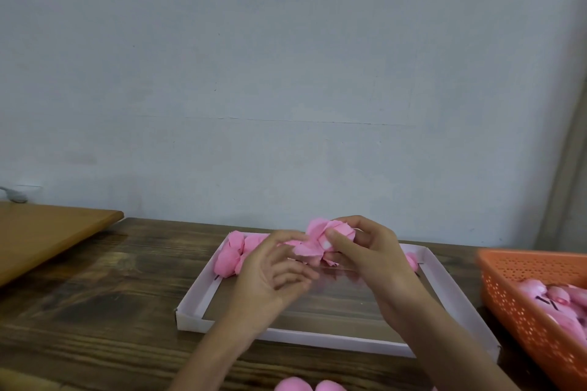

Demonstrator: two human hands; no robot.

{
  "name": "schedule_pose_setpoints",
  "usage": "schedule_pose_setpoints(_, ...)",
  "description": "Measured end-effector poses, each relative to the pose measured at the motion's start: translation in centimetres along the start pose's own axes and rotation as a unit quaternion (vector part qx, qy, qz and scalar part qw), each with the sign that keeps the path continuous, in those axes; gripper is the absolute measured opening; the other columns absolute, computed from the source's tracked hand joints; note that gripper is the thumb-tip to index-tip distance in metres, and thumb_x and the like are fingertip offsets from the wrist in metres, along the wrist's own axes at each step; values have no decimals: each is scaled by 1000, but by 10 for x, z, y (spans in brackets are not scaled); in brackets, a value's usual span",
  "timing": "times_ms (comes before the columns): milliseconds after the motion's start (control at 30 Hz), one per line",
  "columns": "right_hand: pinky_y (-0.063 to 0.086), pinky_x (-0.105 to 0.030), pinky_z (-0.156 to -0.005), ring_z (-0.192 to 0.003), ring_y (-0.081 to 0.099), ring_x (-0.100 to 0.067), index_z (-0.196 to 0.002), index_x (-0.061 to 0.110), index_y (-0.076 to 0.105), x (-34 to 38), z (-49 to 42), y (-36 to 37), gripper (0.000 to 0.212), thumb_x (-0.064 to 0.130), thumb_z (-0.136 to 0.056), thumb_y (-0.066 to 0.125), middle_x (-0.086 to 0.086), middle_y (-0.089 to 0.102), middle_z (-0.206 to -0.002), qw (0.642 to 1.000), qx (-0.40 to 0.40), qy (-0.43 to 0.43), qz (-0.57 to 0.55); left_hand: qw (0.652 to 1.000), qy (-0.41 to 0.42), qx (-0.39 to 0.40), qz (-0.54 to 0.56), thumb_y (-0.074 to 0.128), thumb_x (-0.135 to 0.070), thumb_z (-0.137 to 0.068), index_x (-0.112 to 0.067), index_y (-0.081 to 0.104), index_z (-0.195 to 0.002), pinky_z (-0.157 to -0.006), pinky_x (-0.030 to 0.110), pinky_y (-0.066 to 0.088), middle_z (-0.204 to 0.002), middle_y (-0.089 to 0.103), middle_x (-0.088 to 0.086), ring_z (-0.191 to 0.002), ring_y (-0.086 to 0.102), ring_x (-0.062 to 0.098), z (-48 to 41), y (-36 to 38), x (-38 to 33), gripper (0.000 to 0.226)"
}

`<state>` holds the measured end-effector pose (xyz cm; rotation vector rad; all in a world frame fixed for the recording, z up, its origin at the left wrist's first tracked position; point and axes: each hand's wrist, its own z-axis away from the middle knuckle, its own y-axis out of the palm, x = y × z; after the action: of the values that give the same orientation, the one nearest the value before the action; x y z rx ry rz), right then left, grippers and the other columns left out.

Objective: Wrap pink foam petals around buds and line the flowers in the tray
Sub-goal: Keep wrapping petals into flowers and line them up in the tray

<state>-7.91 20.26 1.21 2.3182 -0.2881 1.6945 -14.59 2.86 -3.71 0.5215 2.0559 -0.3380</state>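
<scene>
Head view: right hand (pixel 365 251) pinches half-wrapped pink foam flower (pixel 317 236) above far side of white shallow cardboard tray (pixel 197 292); left hand (pixel 273 273) at loose petal (pixel 306 251), blurred, grip unclear. Best: pin base firmly, draw petal snug, then line beside finished pink flowers (pixel 232 254) in tray's far-left corner.

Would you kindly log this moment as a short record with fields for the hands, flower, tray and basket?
right hand: pinches the flower above the tray's far side
left hand: beside the flower, fingers loosely curled, blurred; contact unclear
flower: pink, outer petals spread loose
tray: white, on the table; finished flowers lined at its far end
basket: orange, at right, holding pink buds
</scene>
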Motion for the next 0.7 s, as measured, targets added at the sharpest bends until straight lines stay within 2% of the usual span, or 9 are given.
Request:
schedule_pose_setpoints(67, 46, -14, -47, -69, 73, -20, -99, 6, 74, 1, 0, -1, 6, 11, -96, 71, -19, 77, -90, 1000, 14, 1, 1, 998, 33, -41, -26, 84, 11, -78, -11, 76, -100, -83, 33, 60, -97, 79, 13, -90, 78, 29, -1, 4, -2, 32)
schedule_pose_setpoints(133, 48, -14, -48, -69, 73, -19, -97, 9, 76, 1, 0, -1, 4, 10, -95, 72, -15, 78, -87, 999, 31, -4, 17, 995, 63, -64, -43, 86, -7, -77, -16, 82, -88, -81, 28, 60, -91, 81, 7, -90, 78, 23, -1, 5, -5, 14)
schedule_pose_setpoints(233, 53, -19, -54, -70, 75, -20, -94, 11, 77, 1, -2, -1, 5, 8, -93, 73, -11, 78, -86, 997, 54, -15, 56, 992, 93, -56, -71, 84, -17, -76, -23, 85, -88, -78, 31, 62, -90, 79, 3, -88, 75, 19, -1, 1, -8, 14)
schedule_pose_setpoints(333, 58, -24, -65, -74, 75, -21, -97, 8, 76, 1, -3, 0, 5, 6, -93, 74, -10, 78, -88, 992, 91, -19, 88, 991, 95, -62, -76, 87, -20, -72, -28, 86, -84, -69, 27, 53, -89, 65, 0, -80, 64, 17, -3, -1, -9, 14)
schedule_pose_setpoints(467, 57, -20, -68, -81, 75, -16, -106, 3, 75, 3, 1, 4, 13, 5, -93, 74, -13, 79, -95, 988, 140, -10, 60, 996, 47, -73, -26, 90, -22, -68, -24, 86, -83, -85, 24, 56, -118, 63, -12, -115, 65, 10, -2, 1, -12, 16)
schedule_pose_setpoints(533, 57, -21, -73, -87, 74, -16, -109, 2, 74, 3, 3, 5, 15, 5, -94, 73, -16, 78, -101, 985, 166, -7, 42, 996, 12, -70, 46, 93, -21, -70, -21, 86, -94, -91, 28, 58, -135, 64, -13, -126, 65, 13, 0, 5, -13, 25)
schedule_pose_setpoints(567, 57, -22, -75, -89, 74, -16, -110, 2, 74, 3, 4, 6, 15, 5, -95, 71, -16, 78, -102, 984, 176, -6, 37, 995, -3, -62, 84, 96, -20, -73, -24, 83, -108, -93, 32, 59, -140, 65, -8, -128, 65, 17, 1, 8, -13, 37)
schedule_pose_setpoints(633, 58, -24, -80, -94, 74, -17, -109, 6, 75, 2, 6, 7, 15, 2, -96, 69, -13, 79, -104, 982, 189, -2, 31, 988, -33, -39, 146, 94, -22, -76, -36, 67, -136, -102, 44, 56, -144, 64, -1, -132, 63, 23, 3, 13, -12, 67)
schedule_pose_setpoints(700, 58, -27, -83, -97, 75, -19, -110, 10, 76, 1, 6, 10, 17, 3, -96, 70, -11, 79, -105, 979, 199, -2, 40, 979, -65, -17, 190, 92, -22, -72, -41, 55, -147, -108, 50, 51, -146, 63, 5, -134, 62, 27, 5, 17, -11, 86)
